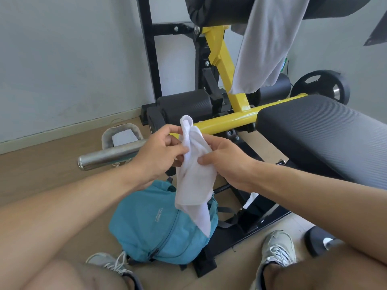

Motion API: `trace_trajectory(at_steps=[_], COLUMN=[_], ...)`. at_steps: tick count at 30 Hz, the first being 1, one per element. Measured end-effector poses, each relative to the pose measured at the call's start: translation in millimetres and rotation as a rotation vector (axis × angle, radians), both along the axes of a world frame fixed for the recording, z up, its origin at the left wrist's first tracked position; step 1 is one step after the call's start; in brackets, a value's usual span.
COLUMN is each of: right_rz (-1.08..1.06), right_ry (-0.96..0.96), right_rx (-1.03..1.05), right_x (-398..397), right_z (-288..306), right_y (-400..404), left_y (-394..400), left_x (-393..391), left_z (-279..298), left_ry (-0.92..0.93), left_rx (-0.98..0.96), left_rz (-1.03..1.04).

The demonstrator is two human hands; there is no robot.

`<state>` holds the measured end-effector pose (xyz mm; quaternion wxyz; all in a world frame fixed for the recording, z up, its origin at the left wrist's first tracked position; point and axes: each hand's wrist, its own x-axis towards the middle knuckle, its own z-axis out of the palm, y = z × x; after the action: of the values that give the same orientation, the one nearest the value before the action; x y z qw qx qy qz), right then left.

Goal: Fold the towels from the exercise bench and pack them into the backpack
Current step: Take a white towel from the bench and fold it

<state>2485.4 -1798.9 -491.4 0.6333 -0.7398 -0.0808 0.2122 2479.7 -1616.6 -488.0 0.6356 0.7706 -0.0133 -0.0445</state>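
Gym floor, backpack (155, 222) between your feet. Your left hand (161, 151) and right hand (226, 162) both pinch the white towel (194, 178); it hangs lengthwise, straight above the backpack. Grey towel (270, 38) waits draped on the bench (326, 130).

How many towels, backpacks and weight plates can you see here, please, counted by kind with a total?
Towels: 2, a white towel held by the left hand and right hand, and a grey towel draped over the bench's upper pad.
Backpacks: 1, a teal backpack.
Weight plates: 1, a black weight plate.
Total: 4.
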Motion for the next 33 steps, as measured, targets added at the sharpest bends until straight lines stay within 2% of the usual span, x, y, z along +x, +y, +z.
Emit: trace_trajectory(at_steps=[5,11,19,23,28,33], right_rz=[-0.126,-0.127,-0.160,-0.002,0.161,0.016], right_ry=[0.020,0.053,-0.161,-0.306,-0.257,-0.210], right_rx=[-0.022,-0.026,-0.326,-0.405,-0.495,-0.405], right_x=[2.4,1.7,2.8,-0.1,-4.8,-0.5], right_z=[2.3,3.4,6.1,9.7,6.3,4.7], right_y=[0.6,3.6,-6.1,-8.9,-4.8,-6.9], left_y=[3.2,1.8,4.4,3.7,2.5,-2.8], left_x=[2.6,0.4,5.1,4.1,3.9,2.6], left_z=[2.7,1.3,9.2,8.5,5.6,6.7], left_ry=[0.060,0.090,0.147,0.131,0.131,0.134], left_rx=[0.004,-0.084,-0.263,-0.285,-0.254,-0.214], left_rz=[0.050,0.071,0.142,0.136,0.065,0.039])
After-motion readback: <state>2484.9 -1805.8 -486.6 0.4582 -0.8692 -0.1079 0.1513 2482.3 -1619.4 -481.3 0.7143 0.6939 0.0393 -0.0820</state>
